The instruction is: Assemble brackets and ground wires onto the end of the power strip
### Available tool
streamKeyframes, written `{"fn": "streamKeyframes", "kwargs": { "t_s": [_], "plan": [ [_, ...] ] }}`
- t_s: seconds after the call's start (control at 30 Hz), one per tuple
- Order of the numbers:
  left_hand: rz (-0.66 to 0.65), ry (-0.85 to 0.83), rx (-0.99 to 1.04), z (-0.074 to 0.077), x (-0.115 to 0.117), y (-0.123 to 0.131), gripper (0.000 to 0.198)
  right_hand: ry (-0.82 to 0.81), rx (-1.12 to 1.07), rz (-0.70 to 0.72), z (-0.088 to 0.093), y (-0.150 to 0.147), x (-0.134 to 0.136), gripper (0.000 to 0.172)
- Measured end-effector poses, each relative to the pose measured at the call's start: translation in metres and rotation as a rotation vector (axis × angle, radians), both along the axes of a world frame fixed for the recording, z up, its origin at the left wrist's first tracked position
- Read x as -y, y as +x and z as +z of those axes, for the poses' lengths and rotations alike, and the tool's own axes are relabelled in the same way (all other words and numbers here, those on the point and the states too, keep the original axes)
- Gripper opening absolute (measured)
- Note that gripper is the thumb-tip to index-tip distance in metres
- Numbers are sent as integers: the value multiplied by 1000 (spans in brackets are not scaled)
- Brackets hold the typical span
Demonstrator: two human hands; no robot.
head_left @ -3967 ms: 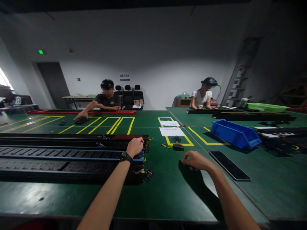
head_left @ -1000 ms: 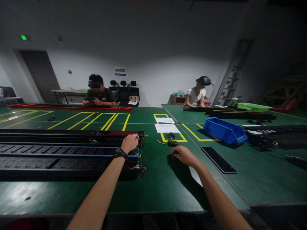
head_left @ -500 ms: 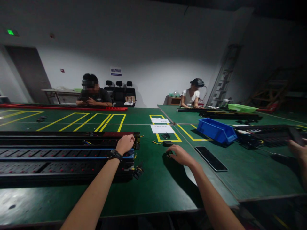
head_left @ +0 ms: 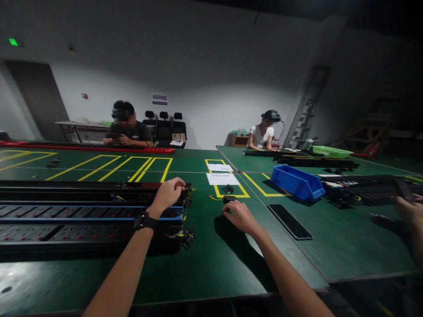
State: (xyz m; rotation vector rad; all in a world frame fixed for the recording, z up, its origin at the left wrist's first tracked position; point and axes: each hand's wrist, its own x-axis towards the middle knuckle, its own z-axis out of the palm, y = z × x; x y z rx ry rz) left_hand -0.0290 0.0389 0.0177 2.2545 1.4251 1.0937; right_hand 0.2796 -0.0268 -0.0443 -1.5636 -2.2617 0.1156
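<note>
My left hand is over the right end of the rearmost black rail, its fingers curled together; whatever they hold, if anything, is hidden. In front of that rail lie a blue-edged power strip and a black power strip with red dots. A black plug-like part hangs off the front strip's end. My right hand is low over the green table, thumb and fingers bent close together, contents not visible. Just behind its fingers sits a small black block, with a yellow wire beside it.
A phone lies right of my right hand, with a blue bin behind it. Paper sheets and a black part lie on taped markings. Another person's hand holds a dark object at far right. Two people work across the table.
My left hand has risen slightly and shifted left, its wrist moving left and down. My right hand has moved a little left and toward me.
</note>
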Motion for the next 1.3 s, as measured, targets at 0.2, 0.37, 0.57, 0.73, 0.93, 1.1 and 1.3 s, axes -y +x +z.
{"fn": "streamKeyframes", "kwargs": {
  "t_s": [0.2,0.37,0.57,0.73,0.93,1.1,1.3],
  "plan": [
    [-325,-91,-62,5,29,14,21,329,-90,139,11,-47,-6,11],
    [-350,-102,-16,-6,34,15,18,449,-49,189,26,-88,-10,9],
    [-334,-92,3,-14,36,6,17,470,-65,137,10,-108,-5,13],
    [-332,-79,-55,-21,34,7,19,497,-68,110,1,-108,-1,14],
    [-320,-104,-90,-27,32,8,19,492,-95,60,-3,-108,-3,13],
    [-329,-167,-67,-27,33,8,11,488,-90,106,-5,-110,-2,16],
    [-266,-131,-72,-20,34,3,6,509,-204,120,-3,-111,-1,25]
  ]
}}
